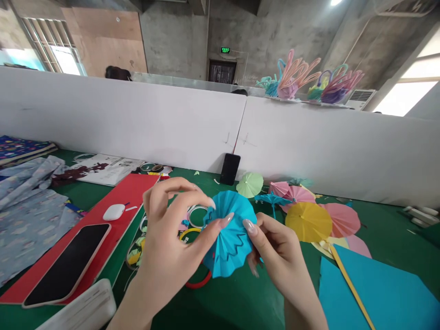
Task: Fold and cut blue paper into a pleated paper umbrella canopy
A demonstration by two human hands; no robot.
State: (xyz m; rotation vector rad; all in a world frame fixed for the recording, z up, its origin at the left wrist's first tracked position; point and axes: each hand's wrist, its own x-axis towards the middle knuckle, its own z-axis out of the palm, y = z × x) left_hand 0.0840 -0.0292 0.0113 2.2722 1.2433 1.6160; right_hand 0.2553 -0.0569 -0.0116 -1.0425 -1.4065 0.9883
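Observation:
A blue pleated paper fan [229, 233], folded like a small umbrella top, is held up over the green table [240, 298]. My left hand [168, 238] pinches its upper left edge between thumb and fingertips. My right hand [275, 252] grips its right side, with the thumb on the front and the fingers behind. Finished paper umbrellas lie just beyond: a yellow one [308, 221], pink ones [340, 219], a light green one [250, 184] and a small blue one [272, 200].
A red board [123, 192] on the left carries a phone [67, 266] and a white earbud case [113, 211]. Tape rolls [196, 216] lie under my hands. Blue paper sheets [378, 293] sit at the right, patterned cloth [30, 215] at the far left. A white partition [172, 123] closes the back, with a black phone [230, 168] leaning on it.

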